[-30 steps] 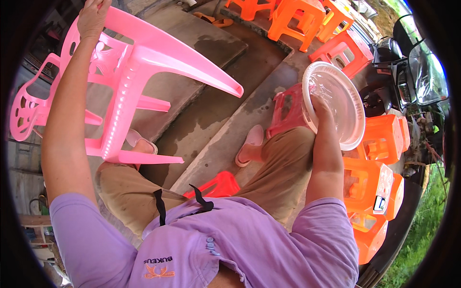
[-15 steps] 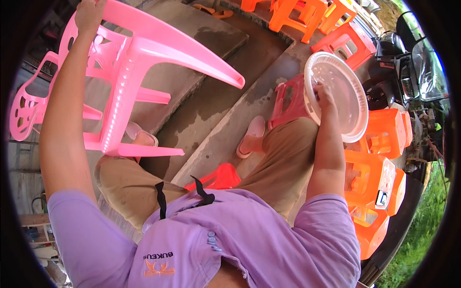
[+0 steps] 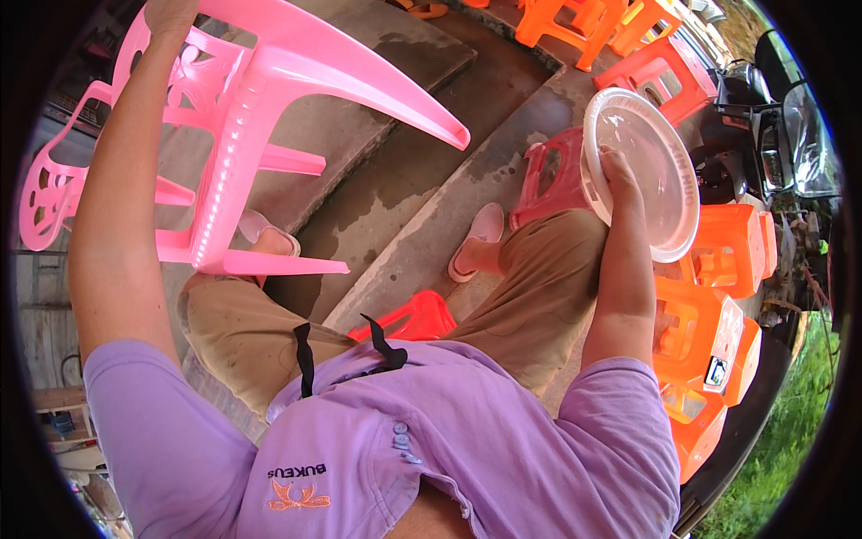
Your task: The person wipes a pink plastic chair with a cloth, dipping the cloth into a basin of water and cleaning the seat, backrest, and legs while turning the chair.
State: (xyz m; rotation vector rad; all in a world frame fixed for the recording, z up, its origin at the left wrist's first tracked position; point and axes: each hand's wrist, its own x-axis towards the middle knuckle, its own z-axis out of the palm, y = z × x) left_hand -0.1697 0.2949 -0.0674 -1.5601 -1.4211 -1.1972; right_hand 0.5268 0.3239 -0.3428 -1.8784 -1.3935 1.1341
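My left hand is at the top edge of the view, closed on the upper part of a pink plastic chair. Its fingertips are partly cut off. The chair is tilted in front of my left side, its legs pointing toward the right. On the right, my right hand grips a round, translucent white plastic basin by its near-left side. The basin is held up on edge, its wide rim tilted toward me. Behind it stands a red plastic stool, partly hidden.
Another pink chair is at the far left. Several orange stools stand along the right, with more at the back. A red stool sits between my legs. Wet concrete steps run ahead; a motorbike is at the right.
The basin in my right hand has shifted slightly to the right in view and turned a little. My left hand sits a bit higher in view, still on the pink chair.
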